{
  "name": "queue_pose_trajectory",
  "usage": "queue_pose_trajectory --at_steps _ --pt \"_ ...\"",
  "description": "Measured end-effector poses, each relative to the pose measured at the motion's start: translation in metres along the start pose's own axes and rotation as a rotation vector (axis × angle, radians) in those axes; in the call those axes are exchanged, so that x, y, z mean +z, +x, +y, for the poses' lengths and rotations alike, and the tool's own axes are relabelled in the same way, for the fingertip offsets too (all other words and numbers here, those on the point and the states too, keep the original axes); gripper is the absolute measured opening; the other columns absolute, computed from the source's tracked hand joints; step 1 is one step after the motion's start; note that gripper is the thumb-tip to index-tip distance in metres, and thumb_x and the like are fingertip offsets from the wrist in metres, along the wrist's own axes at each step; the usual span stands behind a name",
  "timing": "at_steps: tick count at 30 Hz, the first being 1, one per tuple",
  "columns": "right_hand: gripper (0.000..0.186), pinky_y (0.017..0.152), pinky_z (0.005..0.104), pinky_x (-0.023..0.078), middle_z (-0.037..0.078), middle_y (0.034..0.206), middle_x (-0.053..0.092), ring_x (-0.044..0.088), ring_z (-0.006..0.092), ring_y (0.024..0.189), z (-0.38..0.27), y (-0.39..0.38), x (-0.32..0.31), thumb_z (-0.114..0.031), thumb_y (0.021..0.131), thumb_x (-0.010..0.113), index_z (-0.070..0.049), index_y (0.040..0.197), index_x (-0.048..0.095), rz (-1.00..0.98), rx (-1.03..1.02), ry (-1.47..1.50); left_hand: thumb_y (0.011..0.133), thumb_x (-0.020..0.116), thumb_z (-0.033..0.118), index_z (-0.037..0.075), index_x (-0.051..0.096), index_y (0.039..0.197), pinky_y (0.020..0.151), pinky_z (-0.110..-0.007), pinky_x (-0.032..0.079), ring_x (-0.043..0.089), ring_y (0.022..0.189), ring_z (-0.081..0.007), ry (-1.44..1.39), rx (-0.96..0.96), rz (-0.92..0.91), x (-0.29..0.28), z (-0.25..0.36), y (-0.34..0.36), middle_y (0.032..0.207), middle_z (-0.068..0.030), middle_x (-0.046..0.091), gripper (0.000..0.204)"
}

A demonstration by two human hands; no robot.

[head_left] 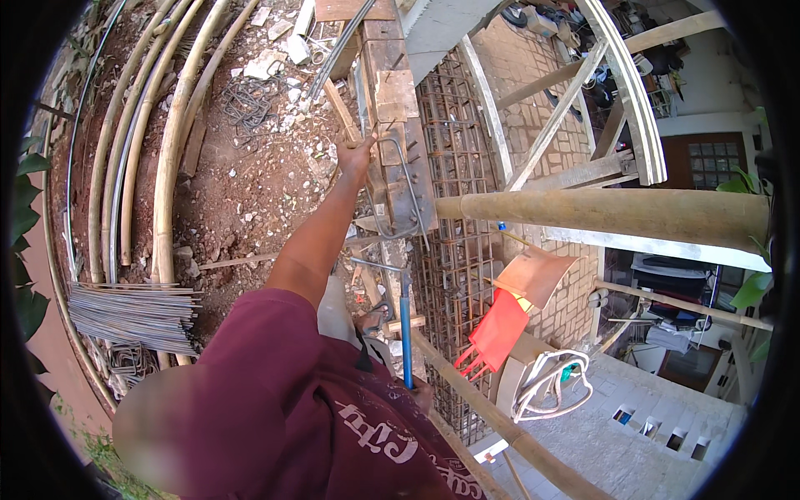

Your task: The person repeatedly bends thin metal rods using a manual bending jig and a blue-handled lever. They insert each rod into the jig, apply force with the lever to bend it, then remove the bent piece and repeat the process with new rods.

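- The left hand is curled around the bent rod, which lies on the wood bench.
- The right hand grips the low end of the blue bar; the shirt hides part of that hand.
- A long steel cage runs just beside the bench.
- A fat pole cuts across over the cage.
- Past the cage is a red thing.
- To the left, long poles and a pile of thin rods lie on the dirt.

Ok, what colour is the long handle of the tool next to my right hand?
The handle is blue; it shows best in the head view.
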State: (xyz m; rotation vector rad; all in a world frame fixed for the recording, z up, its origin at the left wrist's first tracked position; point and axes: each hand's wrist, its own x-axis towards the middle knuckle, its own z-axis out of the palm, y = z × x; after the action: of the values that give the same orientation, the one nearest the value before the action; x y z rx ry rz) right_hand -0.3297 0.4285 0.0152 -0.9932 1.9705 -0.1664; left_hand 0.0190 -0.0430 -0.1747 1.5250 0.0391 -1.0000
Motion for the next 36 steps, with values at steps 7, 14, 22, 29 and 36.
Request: queue_pose_trajectory --at_steps 7,14,22,29,36 --pt "0.024 0.061 0.0367 0.052 0.011 0.067 0.070 0.065 0.0152 0.060 -0.015 0.014 0.006 -0.024 0.089 0.087 -0.001 0.090 0.080 0.009 -0.067 0.021 0.088 0.091 0.035 0.005 0.070 0.087 0.044 -0.034 0.030 0.039 0.048 -0.0122 0.120 -0.220 -0.330 0.000 0.001 0.017 0.063 0.0024 0.048 0.036" --pt "0.028 0.059 0.0421 0.049 0.016 0.063 0.063 0.062 0.0218 0.055 -0.054 0.024 -0.036 -0.030 0.089 0.086 -0.003 0.084 0.077 0.014 -0.207 -0.376 0.088 0.091 0.034 0.007 0.068 0.086 0.043 -0.035 0.026 0.034 0.047 -0.0108 0.087 -0.147 -0.186 0.013 0.018 0.020 0.064 0.0035 0.047 0.035" --pt "0.036 0.055 0.0332 0.034 -0.003 0.065 0.049 0.043 0.0096 0.060 -0.048 0.075 -0.077 -0.030 0.099 0.080 -0.004 0.081 0.064 0.267 -0.184 0.003 0.083 0.095 0.041 0.003 0.068 0.089 0.046 -0.036 0.034 0.042 0.055 -0.0122 0.197 0.037 -0.082 0.016 0.004 0.023 0.076 -0.0012 0.056 0.047" --pt "0.054 0.055 0.0401 0.040 0.004 0.057 0.048 0.045 0.0162 0.054 -0.078 0.178 -0.186 -0.054 0.092 0.082 -0.004 0.078 0.070 0.084 -0.227 -0.410 0.081 0.098 0.036 0.014 0.051 0.076 0.042 -0.032 0.024 0.032 0.049 -0.0107 0.217 -0.063 -0.093 0.008 0.029 0.007 0.066 0.0050 0.042 0.052" --pt "0.059 0.059 0.0450 0.045 0.012 0.058 0.055 0.055 0.0266 0.055 -0.125 0.314 -0.230 -0.062 0.088 0.082 -0.005 0.076 0.070 -0.049 -0.559 -0.662 0.083 0.097 0.032 0.007 0.068 0.086 0.042 -0.030 0.021 0.028 0.047 -0.0078 0.145 -0.058 -0.086 0.014 0.031 -0.007 0.062 0.0068 0.042 0.039"
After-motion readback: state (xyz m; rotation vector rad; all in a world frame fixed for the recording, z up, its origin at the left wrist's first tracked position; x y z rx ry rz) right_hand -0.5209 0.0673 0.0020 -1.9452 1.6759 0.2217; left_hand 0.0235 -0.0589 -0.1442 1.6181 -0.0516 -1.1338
